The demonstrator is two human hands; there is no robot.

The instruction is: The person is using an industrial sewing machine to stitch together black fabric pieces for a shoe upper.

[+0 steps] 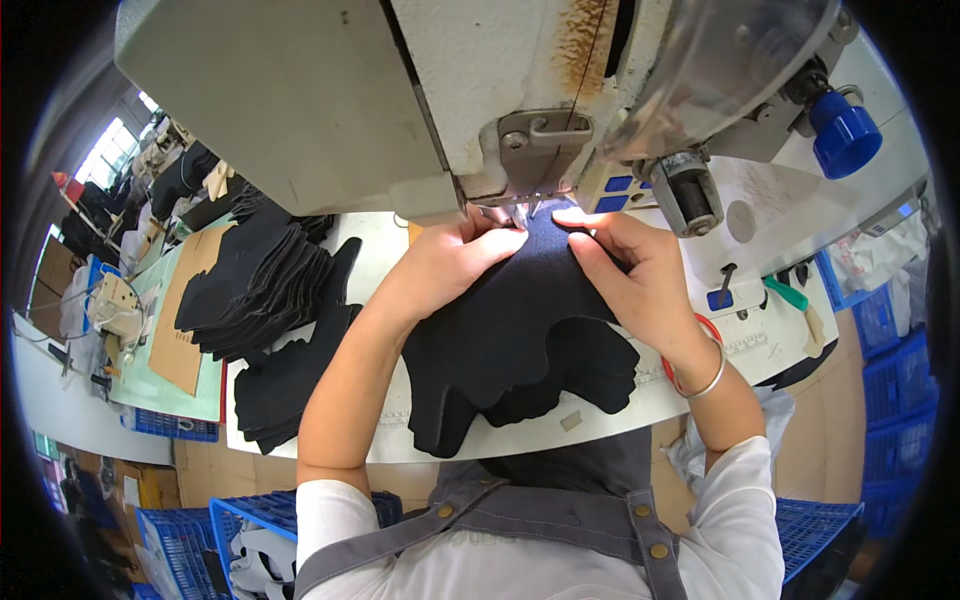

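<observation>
A dark, glove-shaped cut piece of black fabric (490, 330) lies under the needle area of a white sewing machine (290, 90), its lobed edge hanging toward me. My left hand (455, 262) pinches the fabric's far left edge, thumb on top, close to the presser foot (522, 214). On the other side of the needle, my right hand (632, 268) grips the far right edge between thumb and curled fingers. A lamp lights the cloth between both hands. Some of my fingertips are hidden by the machine and the fabric.
Stacked black fabric pieces (265, 275) lie left of my left forearm. Cardboard (187, 310) sits beyond them. A green-handled tool (787, 293) rests at the right of the white table (700, 370). Blue crates (893, 400) stand at right, with more baskets (180, 540) at lower left.
</observation>
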